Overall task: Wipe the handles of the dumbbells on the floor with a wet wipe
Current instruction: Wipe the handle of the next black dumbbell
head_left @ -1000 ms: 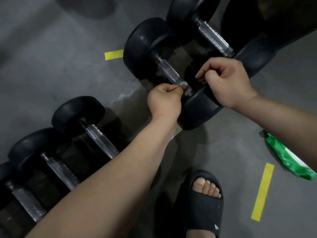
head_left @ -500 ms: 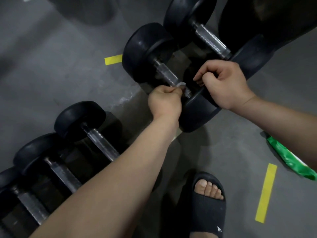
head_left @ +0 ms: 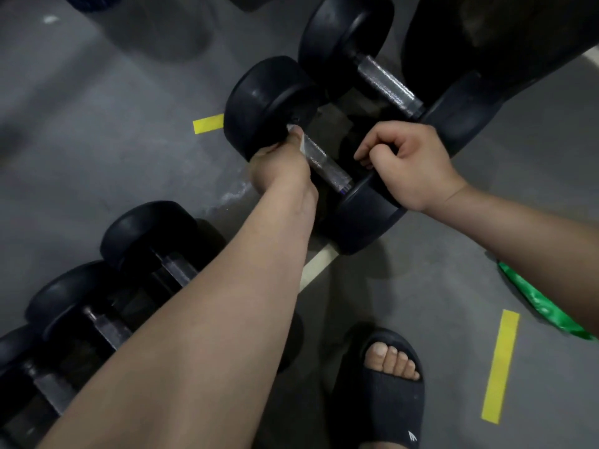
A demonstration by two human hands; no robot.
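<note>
On the floor, L hand [head_left: 278, 170] is gripping wipe [head_left: 299, 137] round handle [head_left: 327, 166], R hand [head_left: 411, 163] clutching the weight [head_left: 363, 222]. Should be twisting while sliding.

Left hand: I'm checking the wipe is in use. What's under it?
A white wipe peeks out from under the left hand, against the handle. The rest of the wipe and that end of the handle are covered.

Left hand [head_left: 278, 171] with wet wipe [head_left: 302, 142] round far end of dumbbell handle [head_left: 327, 166], right hand [head_left: 411, 166] round near head [head_left: 366, 218].
</note>
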